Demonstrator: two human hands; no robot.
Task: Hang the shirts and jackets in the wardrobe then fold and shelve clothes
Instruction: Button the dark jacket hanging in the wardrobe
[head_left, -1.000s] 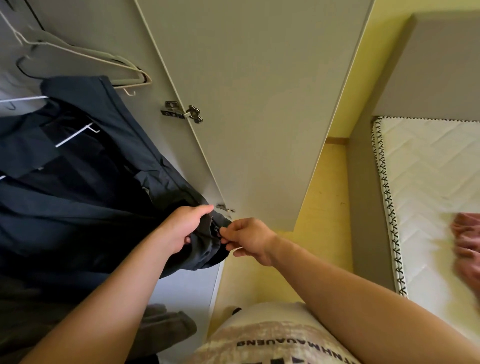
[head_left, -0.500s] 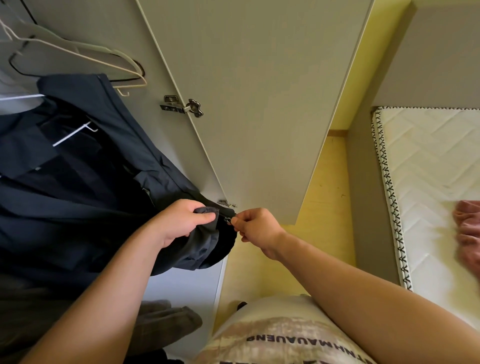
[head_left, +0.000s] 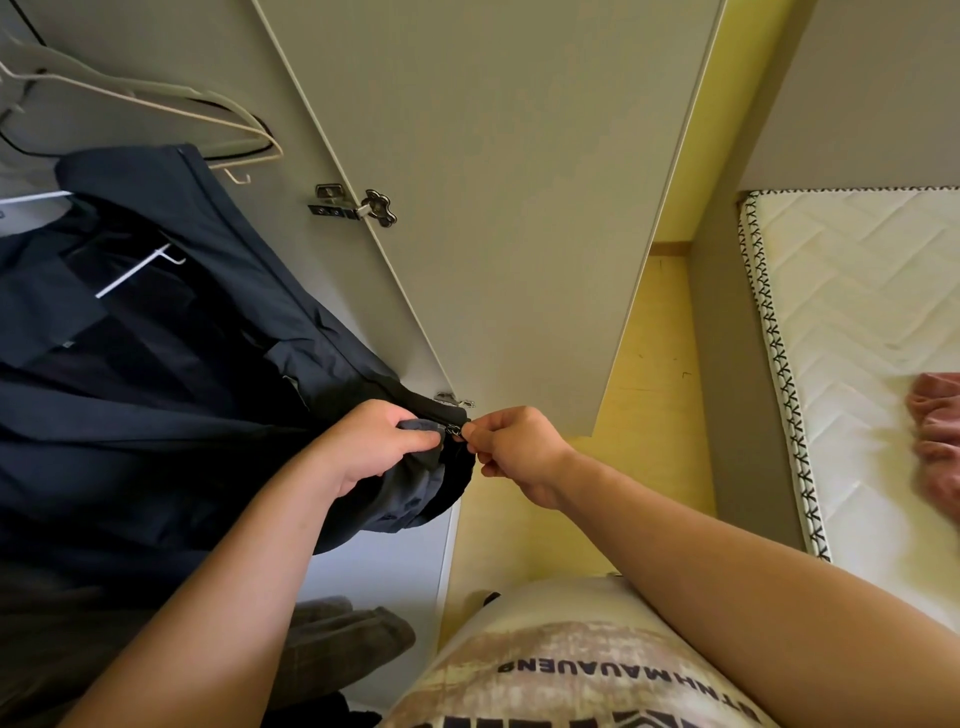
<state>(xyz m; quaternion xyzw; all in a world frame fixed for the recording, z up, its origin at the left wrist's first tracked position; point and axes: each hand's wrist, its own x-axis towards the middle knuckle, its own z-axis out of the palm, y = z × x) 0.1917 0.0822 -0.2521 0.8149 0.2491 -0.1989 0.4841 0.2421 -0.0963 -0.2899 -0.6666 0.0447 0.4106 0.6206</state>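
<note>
Fingers, left hand (head_left: 374, 447): the fingers (head_left: 415, 441) are curled round a bunched fold of the jacket (head_left: 156, 415) near its lower corner and grip the cloth.
Fingers, right hand (head_left: 519, 452): thumb and forefinger (head_left: 480, 431) pinch the small metal zipper pull (head_left: 454, 430) at the jacket's edge. The other fingers are curled under.
Hands together: just beside each other at the centre of the view, with the zipper pull between them.
Jacket: dark navy, hanging inside the wardrobe on a white hanger (head_left: 140, 270). It fills the view from 8 to 10 o'clock, and its lower corner is drawn out toward the centre.
Spare hangers (head_left: 156, 109): pale and dark ones, bare, at 10 to 11 o'clock above the jacket.
Wardrobe door (head_left: 493, 182): pale grey, standing open, running from 12 o'clock down to the centre. A metal hinge (head_left: 358, 208) sits at its left edge.
Wardrobe bottom (head_left: 384, 561): a white panel at 7 o'clock, with folded grey-brown clothes (head_left: 343, 644) lying on it.
Floor (head_left: 649, 389): yellow and smooth, a strip between door and bed from 1 to 5 o'clock.
Bed: a white quilted mattress (head_left: 857, 312) with dark cross-stitched edging lies at 3 o'clock. A grey headboard (head_left: 857, 93) is at 2 o'clock.
Pink garment (head_left: 935, 441): crumpled on the mattress at the right edge, cut off by the frame.
Person: a pale printed shirt (head_left: 571, 670) at 6 o'clock, and bare forearms reaching up from 7 and 4 o'clock.
</note>
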